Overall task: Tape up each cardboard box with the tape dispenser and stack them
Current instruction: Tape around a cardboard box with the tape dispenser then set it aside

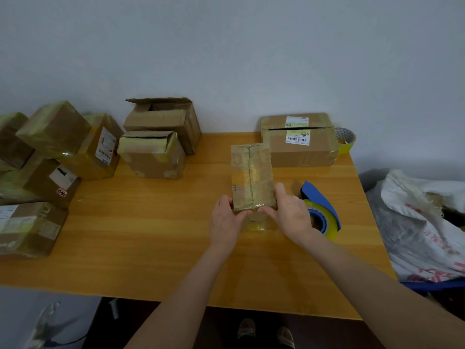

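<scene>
Left hand (pixel 226 219) and right hand (pixel 293 214) grasp the near end of 1 narrow, tape-wrapped brown cardboard box (pixel 252 176). White barcode label (pixel 297 137) behind it: text illegible.

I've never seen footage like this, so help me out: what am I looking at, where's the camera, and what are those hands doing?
There is no machine here: this is one picture from a camera worn on a person's head, looking down at their own arms. The left hand and right hand grip the near end of a narrow box, already taped, on a wooden table. Beside the right hand lies a blue tape dispenser. Behind are a larger labelled box and a spare tape roll; two open boxes stand further left, and taped boxes are piled at the far left.
</scene>
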A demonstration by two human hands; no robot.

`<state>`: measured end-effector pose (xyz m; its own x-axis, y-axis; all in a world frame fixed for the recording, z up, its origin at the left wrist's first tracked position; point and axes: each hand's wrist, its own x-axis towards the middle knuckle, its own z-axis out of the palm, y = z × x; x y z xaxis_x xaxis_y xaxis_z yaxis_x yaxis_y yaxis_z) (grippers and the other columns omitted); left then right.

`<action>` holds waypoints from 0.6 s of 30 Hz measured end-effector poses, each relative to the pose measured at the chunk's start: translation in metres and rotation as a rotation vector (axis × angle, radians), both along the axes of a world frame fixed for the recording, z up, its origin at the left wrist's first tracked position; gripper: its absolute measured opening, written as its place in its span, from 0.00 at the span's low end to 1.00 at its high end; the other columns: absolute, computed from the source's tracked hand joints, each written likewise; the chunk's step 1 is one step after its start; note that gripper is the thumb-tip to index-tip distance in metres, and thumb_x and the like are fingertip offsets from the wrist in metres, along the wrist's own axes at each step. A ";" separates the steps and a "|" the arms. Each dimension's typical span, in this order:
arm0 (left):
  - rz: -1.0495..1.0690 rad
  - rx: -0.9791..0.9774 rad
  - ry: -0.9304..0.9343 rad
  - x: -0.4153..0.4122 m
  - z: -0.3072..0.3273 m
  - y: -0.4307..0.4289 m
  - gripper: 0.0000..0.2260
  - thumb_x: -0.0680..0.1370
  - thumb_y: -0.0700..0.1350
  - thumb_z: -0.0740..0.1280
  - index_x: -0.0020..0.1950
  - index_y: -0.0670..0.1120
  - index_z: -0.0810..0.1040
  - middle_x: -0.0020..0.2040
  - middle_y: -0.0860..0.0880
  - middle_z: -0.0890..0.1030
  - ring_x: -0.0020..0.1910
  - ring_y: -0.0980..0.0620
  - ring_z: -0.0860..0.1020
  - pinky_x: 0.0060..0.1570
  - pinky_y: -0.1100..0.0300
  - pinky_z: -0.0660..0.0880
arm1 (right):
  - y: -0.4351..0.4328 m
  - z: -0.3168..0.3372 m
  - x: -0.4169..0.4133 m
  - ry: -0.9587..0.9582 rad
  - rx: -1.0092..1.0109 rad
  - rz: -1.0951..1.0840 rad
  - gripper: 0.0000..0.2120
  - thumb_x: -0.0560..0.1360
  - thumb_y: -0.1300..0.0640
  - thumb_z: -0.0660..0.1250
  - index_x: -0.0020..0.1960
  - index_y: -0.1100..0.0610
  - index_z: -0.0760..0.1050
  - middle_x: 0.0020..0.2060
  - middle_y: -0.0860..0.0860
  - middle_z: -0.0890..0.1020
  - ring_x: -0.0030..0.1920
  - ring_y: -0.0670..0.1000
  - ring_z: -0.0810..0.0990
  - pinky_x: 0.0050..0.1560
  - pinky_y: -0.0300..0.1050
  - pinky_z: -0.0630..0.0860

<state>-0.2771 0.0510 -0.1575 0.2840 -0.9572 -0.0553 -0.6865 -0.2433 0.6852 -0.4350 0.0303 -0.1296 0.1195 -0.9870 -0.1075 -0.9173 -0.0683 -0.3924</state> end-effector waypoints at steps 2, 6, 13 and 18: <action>0.017 -0.005 0.067 0.001 -0.001 0.002 0.16 0.70 0.49 0.76 0.52 0.48 0.73 0.48 0.51 0.78 0.46 0.53 0.76 0.42 0.63 0.73 | 0.000 -0.002 -0.006 -0.063 0.018 0.026 0.21 0.76 0.45 0.67 0.58 0.56 0.63 0.45 0.54 0.82 0.43 0.56 0.82 0.43 0.53 0.80; 0.134 -0.017 0.303 0.007 0.002 0.011 0.34 0.69 0.44 0.77 0.72 0.49 0.66 0.47 0.58 0.80 0.43 0.61 0.77 0.45 0.70 0.73 | 0.006 -0.007 -0.016 -0.302 0.080 -0.030 0.23 0.76 0.54 0.69 0.68 0.55 0.65 0.44 0.51 0.82 0.44 0.52 0.81 0.44 0.47 0.78; 0.037 -0.028 0.307 0.014 -0.002 0.013 0.08 0.74 0.39 0.72 0.49 0.51 0.79 0.41 0.58 0.80 0.45 0.52 0.81 0.46 0.63 0.79 | 0.004 -0.014 -0.024 -0.380 0.104 -0.131 0.13 0.77 0.60 0.68 0.61 0.58 0.73 0.40 0.49 0.81 0.41 0.48 0.81 0.38 0.33 0.74; -0.018 0.123 0.308 0.019 0.002 0.004 0.27 0.72 0.48 0.74 0.68 0.49 0.68 0.50 0.54 0.76 0.49 0.57 0.75 0.41 0.69 0.70 | -0.007 -0.009 -0.027 -0.239 0.173 -0.108 0.20 0.75 0.48 0.69 0.63 0.54 0.74 0.47 0.48 0.78 0.46 0.49 0.77 0.44 0.45 0.76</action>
<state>-0.2584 0.0550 -0.1553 0.2191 -0.9427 -0.2516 -0.4568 -0.3270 0.8273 -0.4618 0.0236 -0.1387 0.0569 -0.9649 -0.2564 -0.7958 0.1113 -0.5953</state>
